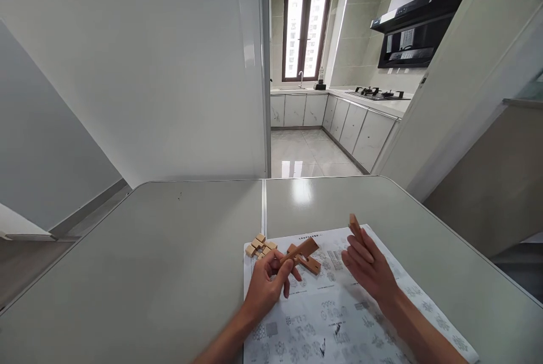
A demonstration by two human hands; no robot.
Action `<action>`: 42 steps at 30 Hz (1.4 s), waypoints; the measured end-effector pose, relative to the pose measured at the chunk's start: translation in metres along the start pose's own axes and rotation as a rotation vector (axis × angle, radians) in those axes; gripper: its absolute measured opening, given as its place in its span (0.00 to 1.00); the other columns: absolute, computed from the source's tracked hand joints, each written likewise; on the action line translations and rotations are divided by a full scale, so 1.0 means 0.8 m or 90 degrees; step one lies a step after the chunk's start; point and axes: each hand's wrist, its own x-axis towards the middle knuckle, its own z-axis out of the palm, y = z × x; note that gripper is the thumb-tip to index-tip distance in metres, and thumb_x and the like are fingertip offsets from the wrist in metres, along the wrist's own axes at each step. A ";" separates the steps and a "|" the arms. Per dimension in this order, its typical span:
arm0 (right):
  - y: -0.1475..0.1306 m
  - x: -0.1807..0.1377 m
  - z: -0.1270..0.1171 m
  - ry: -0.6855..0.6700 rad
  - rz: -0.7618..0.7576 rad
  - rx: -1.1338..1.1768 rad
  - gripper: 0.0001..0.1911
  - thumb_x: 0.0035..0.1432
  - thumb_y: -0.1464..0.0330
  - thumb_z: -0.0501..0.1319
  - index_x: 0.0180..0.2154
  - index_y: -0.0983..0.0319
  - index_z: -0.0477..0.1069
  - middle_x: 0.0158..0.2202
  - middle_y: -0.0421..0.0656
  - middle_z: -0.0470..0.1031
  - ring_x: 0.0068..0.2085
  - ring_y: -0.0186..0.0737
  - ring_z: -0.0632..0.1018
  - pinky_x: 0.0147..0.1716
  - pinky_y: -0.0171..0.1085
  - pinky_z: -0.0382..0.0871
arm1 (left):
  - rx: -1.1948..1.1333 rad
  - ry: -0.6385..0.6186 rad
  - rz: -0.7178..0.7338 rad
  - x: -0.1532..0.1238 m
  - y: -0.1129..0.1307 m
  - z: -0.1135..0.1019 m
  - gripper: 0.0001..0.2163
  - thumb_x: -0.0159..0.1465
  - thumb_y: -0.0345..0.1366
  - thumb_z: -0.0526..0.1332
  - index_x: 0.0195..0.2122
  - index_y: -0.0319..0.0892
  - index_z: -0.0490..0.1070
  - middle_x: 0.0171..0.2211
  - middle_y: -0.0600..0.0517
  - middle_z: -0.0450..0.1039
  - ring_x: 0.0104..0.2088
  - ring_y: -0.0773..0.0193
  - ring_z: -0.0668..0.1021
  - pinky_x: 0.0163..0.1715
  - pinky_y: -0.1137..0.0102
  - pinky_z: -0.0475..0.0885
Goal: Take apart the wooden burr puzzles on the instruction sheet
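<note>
My left hand (271,278) pinches a flat wooden puzzle piece (306,247) between thumb and fingers, above a printed instruction sheet (309,307). Just beyond its fingertips, other brown wooden pieces (313,265) lie on the paper, partly covered by the held one. A cluster of small pale wooden blocks (258,244) sits at the sheet's upper left corner, behind my left hand. Off to the right and raised over the paper, my right hand (370,265) grips a wooden bar (355,227), its upper end sticking up past the fingers. Its lower end is hidden in the hand.
The sheet lies on a grey-green table (169,262) with a seam (263,206) running front to back. A white wall (178,70) rises behind the table's left part. Through a doorway, a kitchen shows cabinets (369,132), a gas stove (377,94) and a range hood (419,11).
</note>
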 end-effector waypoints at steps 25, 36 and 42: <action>0.047 0.000 0.017 -0.007 -0.162 -0.689 0.17 0.69 0.52 0.60 0.45 0.57 0.79 0.44 0.50 0.81 0.43 0.52 0.80 0.45 0.48 0.74 | 0.515 0.093 0.117 -0.005 -0.011 0.004 0.15 0.71 0.43 0.59 0.27 0.46 0.68 0.21 0.53 0.75 0.20 0.63 0.72 0.25 0.70 0.58; 0.051 -0.001 0.016 -0.020 -0.152 -0.743 0.20 0.71 0.51 0.56 0.48 0.57 0.79 0.46 0.50 0.78 0.46 0.53 0.79 0.46 0.50 0.75 | 0.784 0.091 0.172 -0.005 -0.019 -0.001 0.15 0.70 0.40 0.58 0.25 0.43 0.69 0.21 0.49 0.77 0.20 0.59 0.77 0.23 0.68 0.52; 0.052 -0.002 0.016 -0.023 -0.158 -0.779 0.20 0.72 0.52 0.55 0.47 0.56 0.79 0.46 0.49 0.77 0.45 0.52 0.79 0.44 0.49 0.77 | 0.924 0.051 0.111 -0.006 -0.017 0.006 0.15 0.72 0.40 0.54 0.30 0.42 0.73 0.25 0.49 0.81 0.25 0.55 0.82 0.23 0.67 0.60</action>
